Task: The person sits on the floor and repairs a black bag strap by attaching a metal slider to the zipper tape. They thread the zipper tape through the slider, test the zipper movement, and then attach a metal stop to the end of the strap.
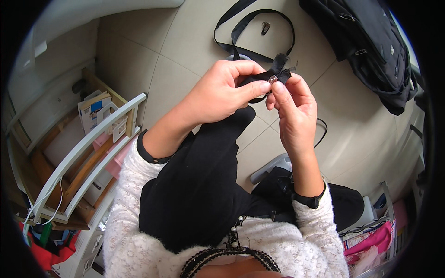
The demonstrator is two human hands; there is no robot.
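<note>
My left hand (217,90) pinches the end of a black zipper tape (280,64) between thumb and fingers, above my raised knee. A small metal zipper slider (273,79) sits on the tape between my two thumb tips. From the other side, my right hand (295,104) grips the same end, its thumb next to the slider. The zipper teeth part above the slider, and frayed threads stick out at the right. How far the slider sits on the teeth is hidden by my fingers. A long black tape (293,34) lies looped on the floor beyond.
A loose zipper slider (265,28) lies on the tiled floor inside the loop. At the far right rests a black backpack (361,41). A pale slatted rack (99,121) with papers stands at my left. Pink cloth (371,241) fills a basket at the lower right.
</note>
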